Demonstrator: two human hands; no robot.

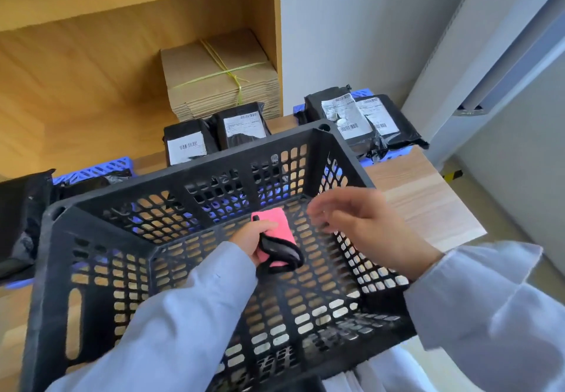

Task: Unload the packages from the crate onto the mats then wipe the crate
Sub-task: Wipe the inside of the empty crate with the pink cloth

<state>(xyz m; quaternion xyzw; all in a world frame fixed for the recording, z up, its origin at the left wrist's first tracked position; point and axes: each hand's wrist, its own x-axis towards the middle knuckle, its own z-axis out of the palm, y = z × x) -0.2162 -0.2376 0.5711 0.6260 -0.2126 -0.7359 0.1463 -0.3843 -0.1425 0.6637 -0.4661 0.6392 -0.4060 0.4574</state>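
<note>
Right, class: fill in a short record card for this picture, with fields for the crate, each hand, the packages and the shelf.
crate: black perforated crate, no packages inside
left hand: left hand inside the crate, gripping a pink scrubbing pad by its black handle
right hand: right hand above the crate, fingers loose, holding nothing
packages: black packages with white labels, lying on blue mats beyond the crate
shelf: tied bundle of flat cardboard

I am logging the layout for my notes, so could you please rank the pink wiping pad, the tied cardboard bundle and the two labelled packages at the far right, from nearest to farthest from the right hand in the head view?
1. Pink wiping pad: just left of the right hand, inside the crate, held by the left hand.
2. Labelled packages: beyond the crate, on the blue mat at the right.
3. Cardboard bundle: farthest, on the wooden shelf, back left.
</note>
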